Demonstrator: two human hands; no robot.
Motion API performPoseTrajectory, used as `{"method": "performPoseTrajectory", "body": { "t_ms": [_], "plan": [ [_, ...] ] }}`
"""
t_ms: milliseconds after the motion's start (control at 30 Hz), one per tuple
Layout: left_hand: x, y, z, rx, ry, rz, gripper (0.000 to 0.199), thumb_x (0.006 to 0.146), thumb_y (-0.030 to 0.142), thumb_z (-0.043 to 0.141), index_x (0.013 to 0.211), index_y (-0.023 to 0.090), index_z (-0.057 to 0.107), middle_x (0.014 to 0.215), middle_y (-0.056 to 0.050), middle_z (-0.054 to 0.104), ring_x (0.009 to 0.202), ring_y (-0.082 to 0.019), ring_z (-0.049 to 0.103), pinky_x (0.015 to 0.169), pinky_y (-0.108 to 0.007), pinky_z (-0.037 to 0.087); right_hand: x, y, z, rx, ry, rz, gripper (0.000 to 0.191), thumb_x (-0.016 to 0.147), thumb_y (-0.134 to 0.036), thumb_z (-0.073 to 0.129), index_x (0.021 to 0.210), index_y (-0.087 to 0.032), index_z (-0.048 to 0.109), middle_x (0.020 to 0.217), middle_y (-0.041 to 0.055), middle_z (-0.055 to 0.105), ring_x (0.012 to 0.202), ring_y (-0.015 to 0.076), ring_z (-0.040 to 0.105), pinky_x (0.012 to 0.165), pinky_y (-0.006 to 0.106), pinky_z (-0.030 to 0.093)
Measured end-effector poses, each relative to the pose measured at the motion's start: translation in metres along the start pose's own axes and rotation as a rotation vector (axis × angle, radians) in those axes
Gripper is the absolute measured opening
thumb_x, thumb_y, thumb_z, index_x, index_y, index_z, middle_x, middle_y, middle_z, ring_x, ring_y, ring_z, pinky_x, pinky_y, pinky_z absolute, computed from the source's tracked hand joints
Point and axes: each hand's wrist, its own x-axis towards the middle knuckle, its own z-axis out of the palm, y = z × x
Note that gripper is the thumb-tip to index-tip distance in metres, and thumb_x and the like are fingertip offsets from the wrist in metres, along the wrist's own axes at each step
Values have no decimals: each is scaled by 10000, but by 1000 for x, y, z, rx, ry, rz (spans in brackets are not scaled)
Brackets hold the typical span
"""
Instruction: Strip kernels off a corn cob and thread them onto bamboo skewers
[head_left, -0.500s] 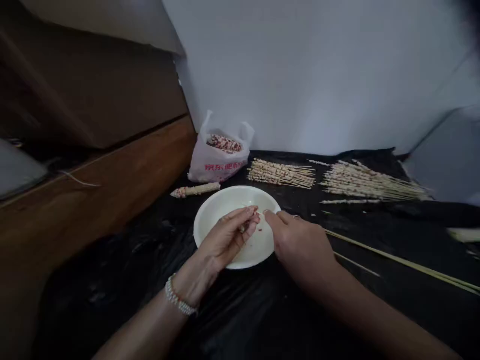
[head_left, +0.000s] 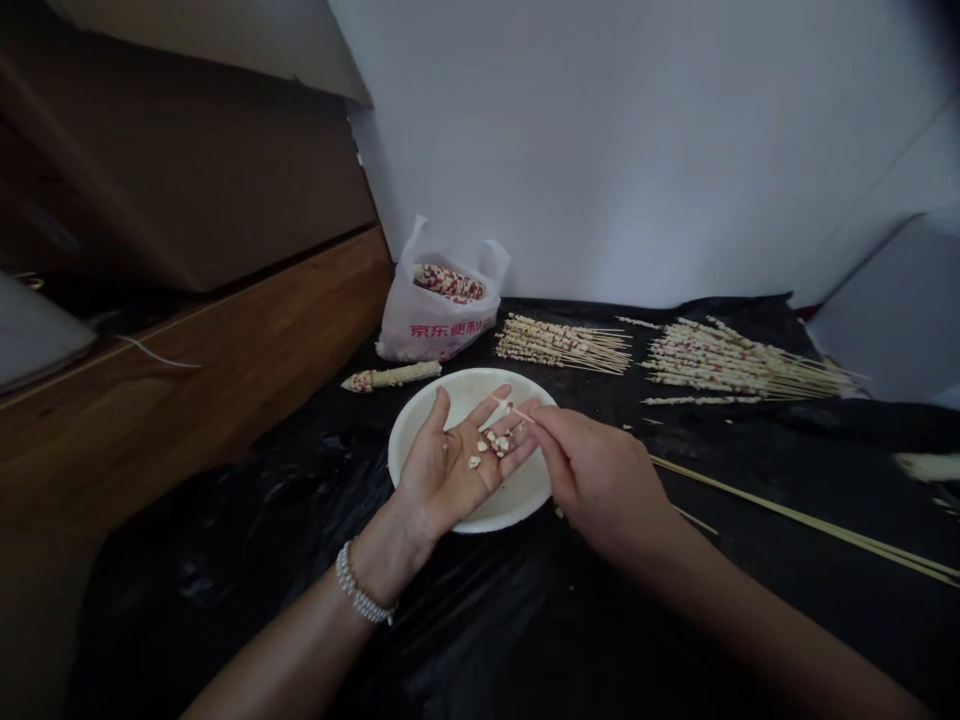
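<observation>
My left hand (head_left: 450, 465) lies palm up over the white bowl (head_left: 397, 450), its fingers stretched out. Several pale and dark red corn kernels (head_left: 499, 443) rest loose on the palm and fingers. Between the thumb and fingers of my right hand (head_left: 592, 460) is a thin bamboo skewer (head_left: 520, 412). The skewer's tip points left across my left fingers, with a kernel on or right beside it. Most of the skewer's length is hidden by my right hand.
Behind the bowl are a plastic bag (head_left: 439, 335) of speckled corn cobs and a mostly stripped cob (head_left: 394, 376). Two piles of kernel-threaded skewers (head_left: 555, 345) (head_left: 720, 365) lie further right. Bare skewers (head_left: 795, 513) stretch to the right over black plastic sheeting (head_left: 480, 630). A white wall stands behind.
My left hand has opened out from a closed, pinching pose, and the kernels on it now show. My right hand still pinches near the left fingertips, having shifted only slightly.
</observation>
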Motion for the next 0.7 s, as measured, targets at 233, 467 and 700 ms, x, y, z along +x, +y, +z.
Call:
{"method": "performPoseTrajectory", "body": {
  "t_ms": [233, 467, 700],
  "plan": [
    [-5, -8, 4, -32, 8, -79, 626, 933, 580, 374, 1349, 133, 511, 1225, -204, 624, 1007, -270, 659, 710, -324, 532, -4, -4, 10, 225, -2, -91, 175, 934, -206, 519, 937, -210, 694, 900, 25, 666, 820, 172, 633, 726, 284, 453],
    [-7, -11, 5, 5, -23, -124, 621, 916, 580, 430, 1319, 119, 533, 1191, -185, 643, 1007, -268, 660, 816, -380, 536, -7, -7, 19, 71, -1, -151, 236, 936, -205, 500, 845, -174, 716, 843, 51, 661, 747, 193, 624, 652, 303, 452],
    [-4, -17, 1, 81, 76, 31, 89, 882, 167, 628, 919, 123, 695, 862, -47, 721, 756, -109, 683, 790, -240, 551, 2, 7, 3, 225, 84, -112, 166, 924, -191, 541, 854, -181, 691, 813, 13, 611, 718, 145, 579, 645, 263, 415]
  ]
}}
